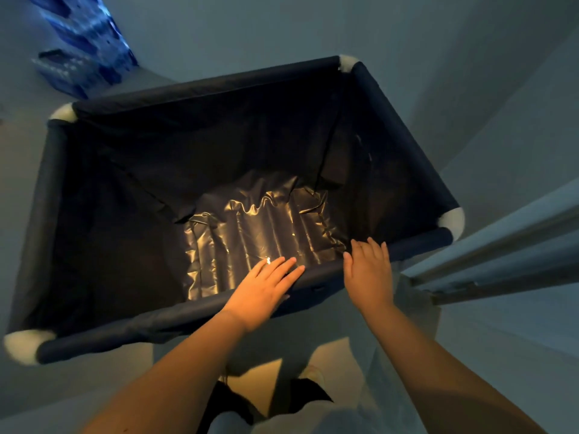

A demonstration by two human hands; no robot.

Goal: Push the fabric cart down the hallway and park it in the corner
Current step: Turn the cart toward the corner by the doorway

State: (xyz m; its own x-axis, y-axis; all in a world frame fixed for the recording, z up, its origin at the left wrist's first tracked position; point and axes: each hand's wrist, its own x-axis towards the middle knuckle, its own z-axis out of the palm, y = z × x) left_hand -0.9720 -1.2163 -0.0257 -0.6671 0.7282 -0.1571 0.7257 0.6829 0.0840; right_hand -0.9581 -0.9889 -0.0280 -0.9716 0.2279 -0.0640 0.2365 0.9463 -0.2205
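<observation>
Nearest, the left hand (263, 289) lies flat, fingers spread, on the near rim of the fabric cart (94, 189), gripping nothing; the right hand (368, 270) rests open beside it. The cart's long axis runs left-right, its far corner by the wall (470, 73)

Dark navy cloth wraps the fabric cart (219, 158), matt and softly creased along the tube-shaped rim. Down at the bottom lies a glossy liner (257, 233), crinkled like thin plastic sheeting and throwing back warm light in ridges. At each corner sits a white corner cap (452, 220), dull and smooth, plastic by the look of it. The walls (470, 73) show a flat, matt painted finish. On the right runs a pale rail (501, 255) with a smooth, faint sheen. Far left, blue shrink-wrapped packs (84, 48) shine, blurred.
</observation>
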